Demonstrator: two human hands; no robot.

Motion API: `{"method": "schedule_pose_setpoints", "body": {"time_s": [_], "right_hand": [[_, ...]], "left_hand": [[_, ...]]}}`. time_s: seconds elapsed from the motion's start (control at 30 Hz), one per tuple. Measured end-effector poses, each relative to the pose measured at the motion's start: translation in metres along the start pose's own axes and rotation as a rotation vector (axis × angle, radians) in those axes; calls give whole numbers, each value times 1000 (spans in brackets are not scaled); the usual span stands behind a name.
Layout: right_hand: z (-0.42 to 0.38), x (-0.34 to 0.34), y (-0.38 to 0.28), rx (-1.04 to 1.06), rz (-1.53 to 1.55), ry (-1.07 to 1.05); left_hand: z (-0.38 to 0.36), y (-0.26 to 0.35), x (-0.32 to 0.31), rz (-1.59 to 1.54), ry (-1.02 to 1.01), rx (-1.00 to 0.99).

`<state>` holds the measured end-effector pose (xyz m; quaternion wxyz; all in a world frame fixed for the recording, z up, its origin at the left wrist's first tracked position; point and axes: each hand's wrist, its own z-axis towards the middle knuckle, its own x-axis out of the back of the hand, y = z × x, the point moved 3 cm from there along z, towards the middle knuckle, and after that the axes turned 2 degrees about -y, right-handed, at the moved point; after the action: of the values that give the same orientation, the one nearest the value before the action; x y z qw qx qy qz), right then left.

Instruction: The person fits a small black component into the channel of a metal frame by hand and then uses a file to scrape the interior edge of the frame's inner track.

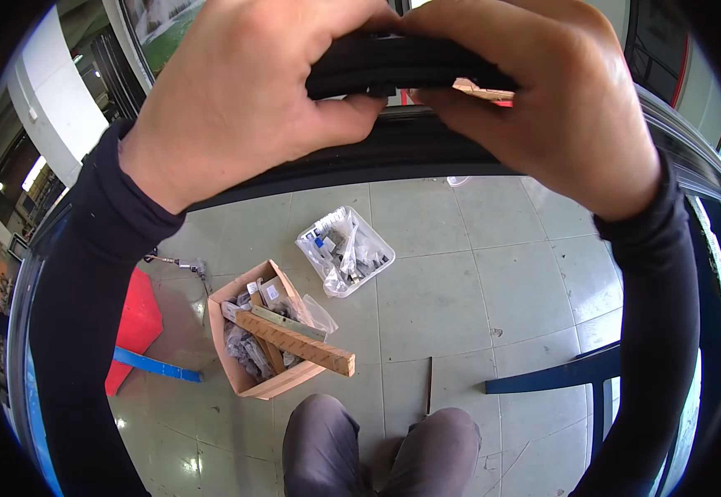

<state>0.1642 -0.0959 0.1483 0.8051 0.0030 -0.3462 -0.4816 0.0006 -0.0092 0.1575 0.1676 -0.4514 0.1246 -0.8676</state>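
Close to the camera, at the top of the view, my left hand point(249, 99) and my right hand point(547, 99) grip a black strip-like part point(410, 65) from both ends. Fingers curl over its top and each thumb presses from below, the two thumb tips a short way apart. A small dark tab shows on the part's lower edge between the thumbs. Just below and behind it runs a long black frame bar point(377, 159), spanning the view from side to side. Whether the part touches the bar is not clear.
On the tiled floor point(427, 290) below are a cardboard box point(282, 385) of wrapped parts and a long carton, and a white tray point(389, 248) of bagged hardware. A red object point(138, 319) and blue metal legs point(543, 377) stand at the sides. My knees show at the bottom.
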Motion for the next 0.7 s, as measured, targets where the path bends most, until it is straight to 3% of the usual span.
{"method": "schedule_pose_setpoints", "body": {"time_s": [0.07,0.2,0.3,0.33,0.47,0.7], "right_hand": [[9,19,-5,-161,140,-111],[28,17,-6,-566,-26,-495],[1,8,-6,-281,-151,-122],[-1,6,-5,-278,-171,-76],[1,2,-10,-311,-194,28],[4,7,-8,-306,-189,58]], "left_hand": [[-1,-7,-6,-24,117,-71],[-5,-5,-4,-28,108,-61],[-7,-4,-4,70,160,-161],[-6,-4,-3,86,147,-170],[-7,-7,0,129,40,-218],[-2,-8,3,122,51,-273]]}}
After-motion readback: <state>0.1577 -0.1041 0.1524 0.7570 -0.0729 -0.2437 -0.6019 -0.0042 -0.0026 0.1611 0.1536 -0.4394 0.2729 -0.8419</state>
